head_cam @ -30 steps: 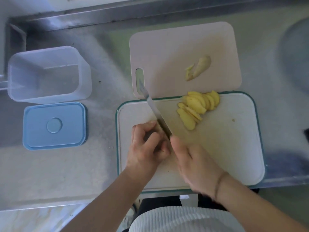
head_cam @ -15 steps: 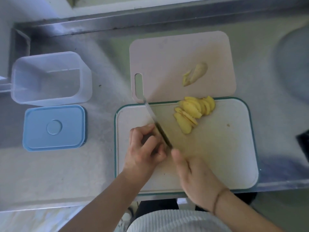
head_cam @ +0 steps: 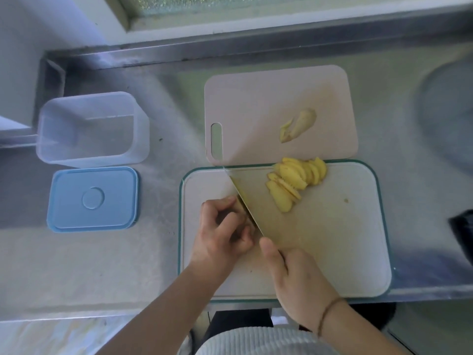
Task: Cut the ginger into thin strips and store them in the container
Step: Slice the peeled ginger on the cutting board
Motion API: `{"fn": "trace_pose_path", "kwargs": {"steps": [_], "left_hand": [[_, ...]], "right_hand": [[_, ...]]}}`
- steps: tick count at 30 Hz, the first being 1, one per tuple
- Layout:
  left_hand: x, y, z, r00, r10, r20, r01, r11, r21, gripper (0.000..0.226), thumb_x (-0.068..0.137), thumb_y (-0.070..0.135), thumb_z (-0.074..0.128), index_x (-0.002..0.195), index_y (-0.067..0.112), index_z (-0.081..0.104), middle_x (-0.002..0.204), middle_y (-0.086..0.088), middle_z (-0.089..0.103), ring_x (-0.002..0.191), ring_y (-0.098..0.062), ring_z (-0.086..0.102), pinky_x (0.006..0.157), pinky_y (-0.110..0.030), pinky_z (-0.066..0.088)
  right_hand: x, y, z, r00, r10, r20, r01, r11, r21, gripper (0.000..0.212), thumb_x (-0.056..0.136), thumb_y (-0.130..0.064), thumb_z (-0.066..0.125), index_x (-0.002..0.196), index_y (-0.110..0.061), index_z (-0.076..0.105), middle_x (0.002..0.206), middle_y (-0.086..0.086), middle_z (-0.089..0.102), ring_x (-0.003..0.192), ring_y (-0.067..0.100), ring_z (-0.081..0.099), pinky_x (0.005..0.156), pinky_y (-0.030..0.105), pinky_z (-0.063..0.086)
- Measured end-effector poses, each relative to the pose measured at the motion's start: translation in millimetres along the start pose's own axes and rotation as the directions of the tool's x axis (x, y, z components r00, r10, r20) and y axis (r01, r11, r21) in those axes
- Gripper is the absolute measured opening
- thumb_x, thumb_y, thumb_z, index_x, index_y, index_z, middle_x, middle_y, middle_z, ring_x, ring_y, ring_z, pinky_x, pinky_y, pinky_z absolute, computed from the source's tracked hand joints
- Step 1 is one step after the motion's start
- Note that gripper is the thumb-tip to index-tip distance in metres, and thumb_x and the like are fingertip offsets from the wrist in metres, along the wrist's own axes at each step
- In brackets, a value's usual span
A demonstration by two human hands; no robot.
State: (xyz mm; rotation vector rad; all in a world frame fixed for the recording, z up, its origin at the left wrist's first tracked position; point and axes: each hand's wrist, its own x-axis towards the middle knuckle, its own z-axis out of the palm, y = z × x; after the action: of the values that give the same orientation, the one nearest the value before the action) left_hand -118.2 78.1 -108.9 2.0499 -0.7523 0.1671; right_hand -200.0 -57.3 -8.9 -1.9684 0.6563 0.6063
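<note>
The knife, gripped by the right hand, has been tilted flatter since 1 second ago; the left hand fingers stay curled on ginger, so slicing continues.

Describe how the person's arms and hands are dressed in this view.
Both forearms are bare, with no sleeves in view and no gloves on the left hand or right hand. A thin dark cord bracelet circles the right wrist. No rings or watch can be made out. A white ribbed garment shows at the bottom edge.

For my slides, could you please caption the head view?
Right hand slices with knife; left hand steadies ginger.
</note>
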Motion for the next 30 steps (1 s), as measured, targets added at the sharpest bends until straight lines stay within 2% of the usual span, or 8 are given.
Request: {"fn": "trace_pose_path", "kwargs": {"steps": [5,9,12,17,20,24,28,30], "left_hand": [[1,5,-3,1.0,0.003,0.004,-0.003,1.0,0.017,0.015,0.083,0.011,0.063,0.09,0.015,0.05,0.116,-0.008,0.042,0.09,-0.016,0.058,0.089,-0.007,0.042],[1,5,-4,1.0,-0.007,0.019,0.007,1.0,0.024,0.018,0.081,0.012,0.066,0.091,0.016,0.051,0.117,-0.008,0.043,0.095,-0.015,0.057,0.089,-0.006,0.042],[3,10,-6,1.0,-0.008,0.006,0.008,1.0,0.027,0.018,0.082,0.013,0.067,0.093,0.016,0.053,0.119,-0.008,0.046,0.091,-0.024,0.063,0.082,-0.013,0.049],[1,17,-10,1.0,0.005,-0.024,-0.003,0.999,0.051,0.019,0.084,0.012,0.068,0.101,0.012,0.06,0.118,-0.005,0.051,0.09,-0.03,0.066,0.08,-0.03,0.056],[-4,17,-8,0.998,-0.049,-0.032,0.051,0.997,0.063,0.018,0.083,0.011,0.07,0.096,-0.001,0.072,0.107,-0.01,0.063,0.089,-0.028,0.069,0.077,-0.035,0.058],[-1,20,-5,0.994,-0.091,-0.057,0.095,0.994,0.056,0.01,0.077,0.003,0.075,0.082,-0.006,0.073,0.092,-0.014,0.068,0.078,-0.024,0.068,0.069,-0.03,0.058],[1,19,-3,0.991,-0.101,-0.085,0.106,0.993,0.046,0.012,0.078,0.007,0.07,0.077,-0.005,0.07,0.089,-0.013,0.069,0.074,-0.02,0.066,0.07,-0.019,0.052],[0,19,-2,0.99,-0.102,-0.092,0.107,0.993,0.055,0.011,0.077,0.006,0.071,0.076,-0.004,0.07,0.089,-0.013,0.069,0.074,-0.017,0.065,0.073,-0.013,0.049]], "right_hand": [[16,12,-28,0.997,0.027,-0.077,-0.021,0.997,0.073,0.064,0.08,-0.072,0.021,0.045,-0.02,0.029,0.033,-0.006,0.03,0.034,0.007,0.03,0.047,0.023,0.029],[1,20,-44,0.997,0.073,0.033,-0.078,0.98,0.181,0.059,0.082,-0.069,0.027,0.053,-0.018,0.024,0.041,-0.007,0.02,0.033,0.007,0.019,0.036,0.015,0.02],[-11,18,-47,0.993,0.062,0.097,-0.081,0.976,0.201,0.059,0.083,-0.069,0.028,0.051,-0.018,0.026,0.041,-0.005,0.022,0.034,0.007,0.022,0.037,0.014,0.022],[-28,18,-30,0.994,0.063,0.085,-0.073,0.991,0.113,0.07,0.077,-0.079,0.027,0.051,-0.015,0.041,0.045,0.003,0.044,0.048,0.019,0.045,0.06,0.044,0.045],[-35,10,-21,0.998,0.044,0.038,-0.045,0.998,0.031,0.085,0.067,-0.091,0.013,0.063,-0.014,0.049,0.056,0.001,0.056,0.058,0.017,0.057,0.07,0.036,0.049],[-40,6,-16,0.998,0.026,-0.055,-0.026,1.0,-0.01,0.093,0.044,-0.102,-0.006,0.079,-0.038,0.051,0.071,-0.014,0.061,0.068,0.01,0.057,0.066,0.027,0.045],[-37,2,-15,0.999,-0.036,-0.025,0.035,0.999,-0.022,0.076,0.054,-0.097,-0.001,0.063,-0.043,0.051,0.054,-0.013,0.054,0.058,0.007,0.051,0.057,0.023,0.037],[-36,0,-16,0.999,-0.046,-0.016,0.045,0.999,-0.03,0.071,0.07,-0.087,0.008,0.055,-0.03,0.049,0.05,-0.01,0.05,0.054,0.009,0.047,0.055,0.024,0.035]]}}
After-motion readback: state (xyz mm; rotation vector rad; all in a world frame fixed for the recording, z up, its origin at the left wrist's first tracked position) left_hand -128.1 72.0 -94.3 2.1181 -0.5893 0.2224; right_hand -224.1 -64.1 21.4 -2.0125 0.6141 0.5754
